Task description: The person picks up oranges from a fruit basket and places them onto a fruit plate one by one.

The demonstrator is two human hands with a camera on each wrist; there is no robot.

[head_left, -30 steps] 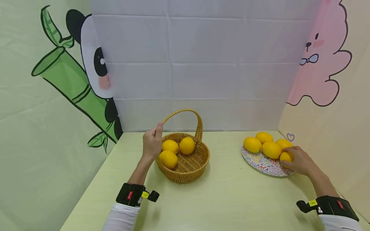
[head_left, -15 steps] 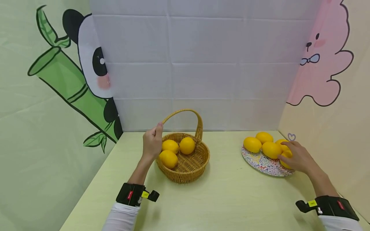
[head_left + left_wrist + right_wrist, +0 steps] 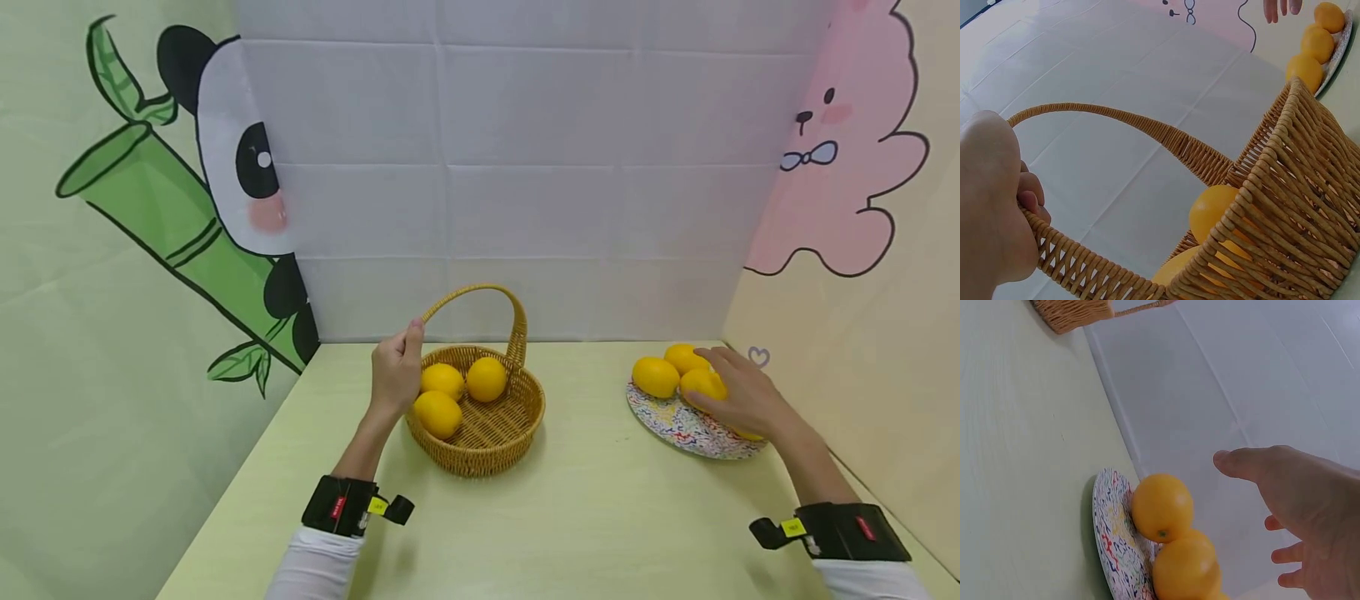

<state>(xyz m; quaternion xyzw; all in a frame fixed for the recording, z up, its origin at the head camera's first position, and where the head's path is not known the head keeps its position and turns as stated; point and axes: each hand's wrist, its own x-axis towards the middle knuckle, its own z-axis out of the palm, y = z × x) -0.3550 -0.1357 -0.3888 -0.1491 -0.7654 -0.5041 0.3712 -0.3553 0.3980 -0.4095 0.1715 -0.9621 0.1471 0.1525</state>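
Note:
My left hand [image 3: 396,373] grips the arched handle [image 3: 517,329] of a woven wicker basket [image 3: 474,460]. Inside the basket lie three yellow-orange oranges [image 3: 486,379], mostly toward its left and back. On the right, a speckled multicoloured plate [image 3: 663,427] bears several more oranges [image 3: 655,377]. My right hand [image 3: 741,396] is over the plate, thumb and fingers spread and holding nothing, partly hiding the fruit beneath it. The right wrist view has the right hand [image 3: 1310,512] apart from the nearest orange [image 3: 1161,507], fingertips pointing past it.
Everything stands on a pale wooden table [image 3: 540,533]. A grey-white cloth [image 3: 525,192] hangs behind it. Printed side walls stand close by, with a panda [image 3: 247,183] at left and a pink bear [image 3: 847,167] at right.
My right hand has let go of the orange at the plate's near right and moved left and back over the middle fruit. The left hand and basket have stayed put.

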